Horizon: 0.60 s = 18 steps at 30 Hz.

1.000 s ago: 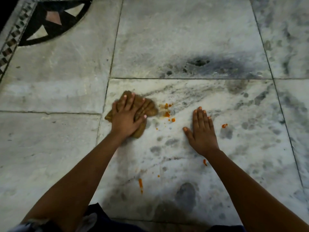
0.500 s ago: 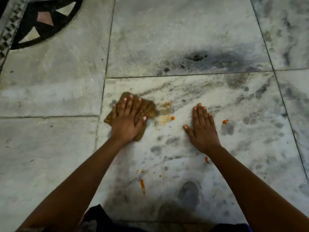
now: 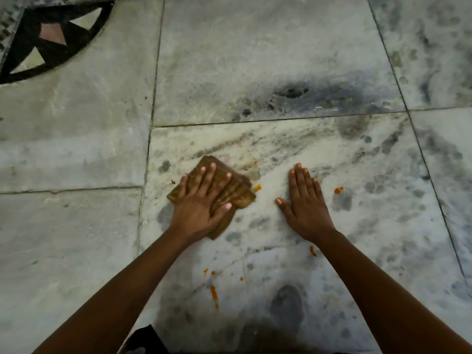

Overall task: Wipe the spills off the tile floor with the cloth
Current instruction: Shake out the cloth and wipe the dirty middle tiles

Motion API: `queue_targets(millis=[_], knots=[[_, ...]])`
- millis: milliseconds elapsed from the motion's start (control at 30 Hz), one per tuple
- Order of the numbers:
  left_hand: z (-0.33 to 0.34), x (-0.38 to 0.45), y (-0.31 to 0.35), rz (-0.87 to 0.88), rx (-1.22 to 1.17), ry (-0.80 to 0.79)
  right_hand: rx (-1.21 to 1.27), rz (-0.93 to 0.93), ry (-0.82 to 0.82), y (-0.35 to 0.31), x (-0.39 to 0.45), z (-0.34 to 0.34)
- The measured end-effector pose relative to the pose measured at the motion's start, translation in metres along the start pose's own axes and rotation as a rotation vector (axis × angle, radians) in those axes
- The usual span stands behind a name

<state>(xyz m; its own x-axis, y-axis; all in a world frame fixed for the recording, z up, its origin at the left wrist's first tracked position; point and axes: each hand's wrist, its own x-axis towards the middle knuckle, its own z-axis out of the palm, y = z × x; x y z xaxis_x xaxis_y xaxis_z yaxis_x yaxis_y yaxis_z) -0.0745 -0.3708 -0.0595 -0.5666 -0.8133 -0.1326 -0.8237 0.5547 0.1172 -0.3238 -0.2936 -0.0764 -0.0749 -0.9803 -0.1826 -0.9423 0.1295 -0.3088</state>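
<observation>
A folded brown cloth lies on the marble tile floor. My left hand presses flat on it with straight, spread fingers. My right hand rests flat on the bare tile to the right of the cloth. Orange spills dot the floor: a small blob touches the cloth's right edge, a drop sits right of my right hand, a streak lies by my right wrist, and several specks and a streak lie nearer me between my forearms.
A faint brownish smear marks the tile just beyond the cloth. A dark stain sits on the far tile. A black inlaid pattern fills the far left corner. Dark clothing shows at the bottom edge.
My left hand has pushed the cloth to the right over the orange splatter beside it; only one small blob and a faint smear are left there. My right hand has stayed planted.
</observation>
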Motion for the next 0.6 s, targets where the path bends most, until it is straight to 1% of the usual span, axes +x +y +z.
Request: queue_targets(millis=[67,133,200,233,300,367,433,467,533,600], knots=[[-0.003,0.019,-0.007,-0.112,0.001,-0.01,-0.007,0.001,-0.003,0.0,0.0,0.0],[-0.01,0.054,0.001,-0.24,-0.013,-0.043,-0.017,-0.009,-0.008,0.0,0.0,0.001],[-0.018,0.092,0.017,-0.305,-0.054,-0.096,-0.005,-0.025,-0.012,0.0,0.002,-0.001],[-0.021,0.104,0.029,-0.297,-0.056,-0.126,0.007,-0.034,-0.022,0.0,0.003,-0.002],[-0.022,0.107,0.053,-0.198,-0.022,-0.166,0.019,-0.044,-0.025,0.0,0.001,-0.004],[-0.015,0.079,0.07,-0.057,0.022,-0.141,-0.014,-0.041,-0.01,0.003,-0.007,-0.005],[-0.007,0.038,0.066,0.046,0.012,-0.086,-0.042,-0.039,-0.033,0.006,-0.016,-0.007],[-0.002,0.02,0.057,0.062,0.003,-0.062,-0.051,-0.048,-0.043,0.008,-0.019,-0.006],[0.0,0.0,0.031,0.04,0.016,-0.036,-0.057,-0.062,-0.042,0.011,-0.022,-0.003],[-0.006,0.01,0.012,-0.049,0.035,-0.04,-0.061,-0.077,-0.022,0.012,-0.02,-0.002]])
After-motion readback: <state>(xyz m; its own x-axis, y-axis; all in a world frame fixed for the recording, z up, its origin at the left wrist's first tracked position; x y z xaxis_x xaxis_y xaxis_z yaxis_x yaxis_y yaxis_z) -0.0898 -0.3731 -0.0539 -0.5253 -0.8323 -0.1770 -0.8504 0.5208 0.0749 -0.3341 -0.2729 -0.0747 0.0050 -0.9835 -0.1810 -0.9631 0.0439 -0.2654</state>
